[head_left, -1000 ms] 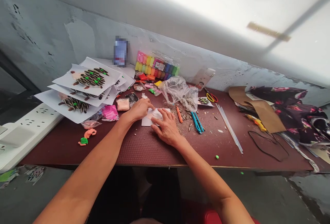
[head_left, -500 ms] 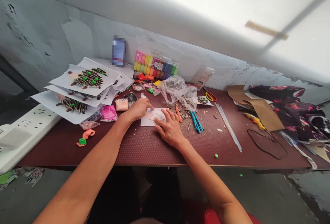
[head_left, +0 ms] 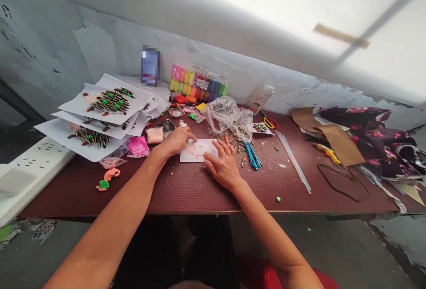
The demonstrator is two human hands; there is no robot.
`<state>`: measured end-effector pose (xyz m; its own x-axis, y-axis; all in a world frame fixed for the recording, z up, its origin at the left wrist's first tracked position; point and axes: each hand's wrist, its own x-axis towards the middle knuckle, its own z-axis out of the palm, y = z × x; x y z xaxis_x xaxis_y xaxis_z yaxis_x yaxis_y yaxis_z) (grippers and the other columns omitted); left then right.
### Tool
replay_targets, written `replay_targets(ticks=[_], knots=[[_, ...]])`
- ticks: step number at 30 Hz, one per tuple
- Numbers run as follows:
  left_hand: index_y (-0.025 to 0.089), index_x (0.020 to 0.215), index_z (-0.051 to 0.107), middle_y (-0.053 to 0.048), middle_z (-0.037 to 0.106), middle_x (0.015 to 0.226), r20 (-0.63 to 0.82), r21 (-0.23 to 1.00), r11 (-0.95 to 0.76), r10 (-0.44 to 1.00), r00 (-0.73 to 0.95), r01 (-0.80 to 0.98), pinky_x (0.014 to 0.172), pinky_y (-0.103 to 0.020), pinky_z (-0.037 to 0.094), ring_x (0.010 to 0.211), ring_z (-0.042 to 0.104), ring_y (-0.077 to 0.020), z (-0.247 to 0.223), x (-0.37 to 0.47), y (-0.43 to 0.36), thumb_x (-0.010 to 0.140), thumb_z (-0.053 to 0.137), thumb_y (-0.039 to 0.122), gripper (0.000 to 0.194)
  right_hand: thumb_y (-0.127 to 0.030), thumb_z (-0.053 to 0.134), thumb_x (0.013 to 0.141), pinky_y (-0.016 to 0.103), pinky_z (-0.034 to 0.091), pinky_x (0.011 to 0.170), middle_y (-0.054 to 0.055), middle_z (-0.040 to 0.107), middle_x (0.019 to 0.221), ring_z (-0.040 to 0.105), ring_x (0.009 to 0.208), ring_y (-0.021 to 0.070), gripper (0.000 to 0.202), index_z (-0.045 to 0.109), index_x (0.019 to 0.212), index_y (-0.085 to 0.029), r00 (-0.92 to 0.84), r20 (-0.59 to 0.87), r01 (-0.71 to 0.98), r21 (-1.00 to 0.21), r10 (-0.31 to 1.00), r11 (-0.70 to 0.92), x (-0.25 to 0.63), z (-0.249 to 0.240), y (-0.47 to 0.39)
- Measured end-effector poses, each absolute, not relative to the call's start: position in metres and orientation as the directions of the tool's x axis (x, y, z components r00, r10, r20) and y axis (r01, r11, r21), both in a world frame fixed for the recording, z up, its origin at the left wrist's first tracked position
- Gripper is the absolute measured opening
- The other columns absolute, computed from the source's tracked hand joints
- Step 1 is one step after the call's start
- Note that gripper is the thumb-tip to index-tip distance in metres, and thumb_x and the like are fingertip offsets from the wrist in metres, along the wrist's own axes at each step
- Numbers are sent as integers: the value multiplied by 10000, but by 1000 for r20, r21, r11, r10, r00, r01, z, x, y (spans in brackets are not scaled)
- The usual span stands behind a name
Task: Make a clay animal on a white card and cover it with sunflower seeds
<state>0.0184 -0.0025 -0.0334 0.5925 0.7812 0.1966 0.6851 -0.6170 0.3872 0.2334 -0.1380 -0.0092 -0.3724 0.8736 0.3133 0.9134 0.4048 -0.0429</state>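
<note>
A white sheet (head_left: 196,156) with a pale pink shape on it lies on the dark red table between my hands. My left hand (head_left: 178,141) rests at the sheet's upper left, its index finger stretched over the edge and its other fingers curled; whether it holds anything is hidden. On the right side of the sheet lies my right hand (head_left: 223,165), palm down with the fingers spread and nothing gripped. Just beyond it are an orange stick (head_left: 227,140), scattered sunflower seeds (head_left: 242,150) and a blue cutter (head_left: 253,156).
Sheets with seed-covered hedgehog shapes (head_left: 111,103) are stacked at left beside a white power strip (head_left: 33,165). Clay packs (head_left: 199,86), a plastic bag (head_left: 222,114), a bottle (head_left: 261,98) and scissors (head_left: 271,123) stand or lie behind. Clear sticks (head_left: 293,160) and a glue gun (head_left: 328,153) lie right.
My right hand has shifted slightly right on the sheet, showing more of the pink shape. My left hand stays at the sheet's edge. The whole view has moved a little.
</note>
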Motion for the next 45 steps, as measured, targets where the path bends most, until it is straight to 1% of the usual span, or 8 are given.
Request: replay_targets(ticks=[12,18,24,29,32,36,38,45], knots=[[291,1084,803,-47,662,989,185,376,-610,787,588,698,920,-271,481,990,590,-190,-31,19,-5,835,452,61,488,-440,560,995,508,286,1145,110,503,1506,364,1436,309,320,729,1233,-310,-401,276,897,-73,873,436,232,-11,-135],[295,1072,806,-46,655,980,174,393,-606,788,591,692,931,-269,476,995,602,-190,-30,19,-4,850,475,61,462,-386,513,1022,464,302,1136,94,604,1405,450,1370,268,302,794,1056,-282,-313,396,912,-130,863,390,239,-8,-135],[293,1100,800,-47,665,963,195,387,-625,774,602,678,918,-275,492,976,601,-191,-32,19,-2,823,470,79,481,-405,556,1000,494,268,1151,93,540,1485,381,1426,292,274,766,1144,-303,-373,331,910,-51,867,411,242,-8,-140],[289,1092,804,-51,661,956,194,386,-622,777,599,682,915,-284,487,971,599,-195,-31,18,-4,819,463,75,485,-415,531,1012,499,286,1135,116,534,1488,387,1423,302,305,756,1180,-295,-341,310,928,-41,887,371,239,-12,-141],[297,1087,804,-50,661,947,194,388,-620,778,598,682,900,-286,489,959,597,-199,-31,18,-4,833,475,99,461,-399,528,1016,500,301,1125,104,545,1481,400,1413,302,295,763,1168,-304,-322,320,930,-70,891,361,240,-14,-140],[298,1090,803,-47,666,963,189,390,-613,783,592,687,878,-276,492,932,596,-191,-34,19,-1,842,484,118,443,-354,495,1032,452,340,1103,76,608,1407,449,1370,274,312,799,1062,-292,-249,389,929,-164,887,332,244,-14,-138],[296,1091,802,-44,668,974,191,392,-613,784,591,686,887,-274,491,929,596,-186,-35,19,-1,838,483,116,445,-352,479,1036,448,354,1092,85,617,1388,457,1359,277,327,796,1079,-284,-216,413,933,-181,885,312,246,-15,-137],[300,1093,803,-49,662,933,206,398,-620,779,593,676,872,-271,490,945,596,-192,-32,19,-3,839,465,101,467,-411,517,1019,466,341,1096,113,564,1444,429,1374,293,309,751,1169,-277,-292,328,938,-85,899,336,239,-14,-139]])
